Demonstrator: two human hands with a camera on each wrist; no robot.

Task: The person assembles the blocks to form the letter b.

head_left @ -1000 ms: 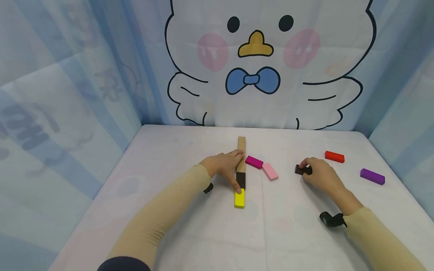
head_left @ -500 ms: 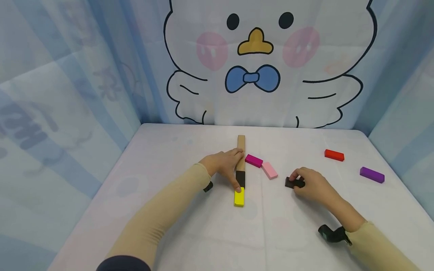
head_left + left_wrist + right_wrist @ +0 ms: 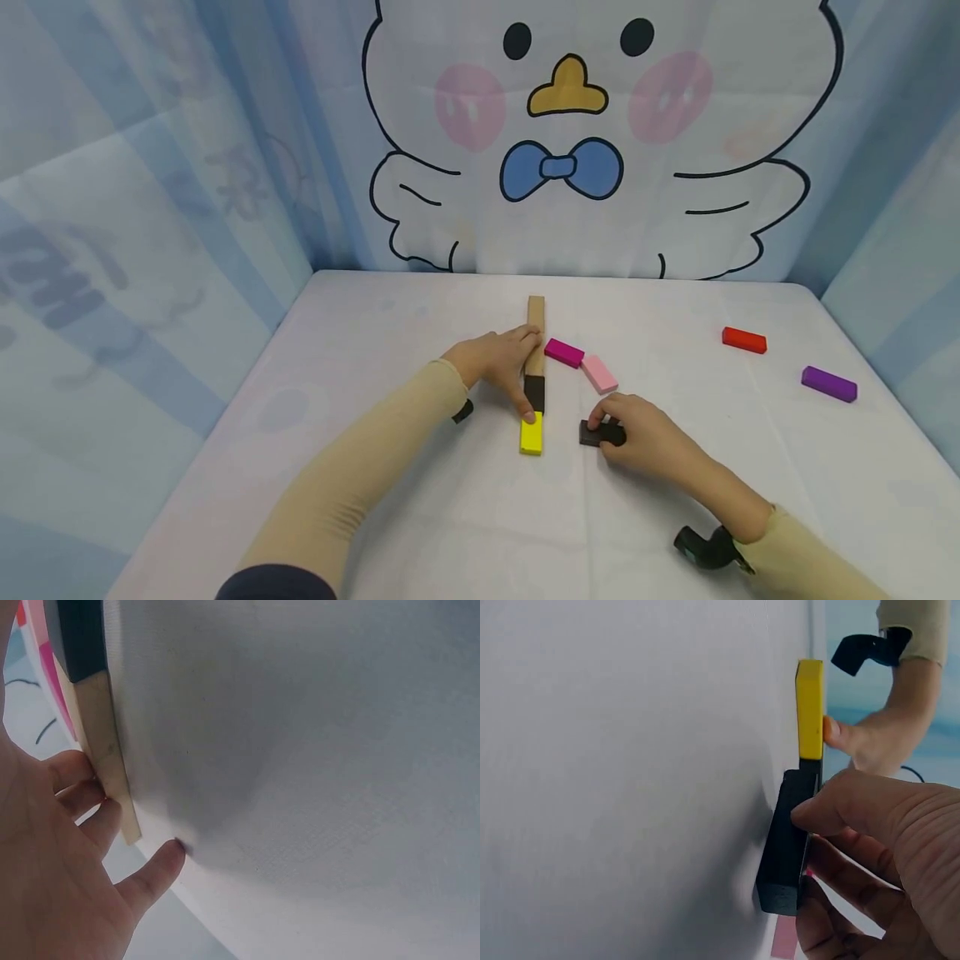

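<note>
In the head view, a straight row of blocks lies on the table: a light wooden length [image 3: 536,310], a black block [image 3: 535,395] and a yellow block [image 3: 531,440] nearest me. My left hand [image 3: 495,364] rests along this row with spread fingers. Its thumb touches the yellow block's far end, and its fingertips touch the wood [image 3: 105,735]. My right hand [image 3: 651,439] pinches another black block [image 3: 781,844] between thumb and fingers, to the right of the row and apart from it. Part of that block is hidden by the fingers.
A magenta block [image 3: 564,352] lies just right of the row, and a pink block [image 3: 600,374] adjoins it. Farther right are a red block [image 3: 744,340] and a purple block [image 3: 828,384]. A printed curtain [image 3: 480,233] stands behind the table.
My right hand has carried the black block leftward and toward me, from near the red block to beside the row. The left hand stays in place on the row.
</note>
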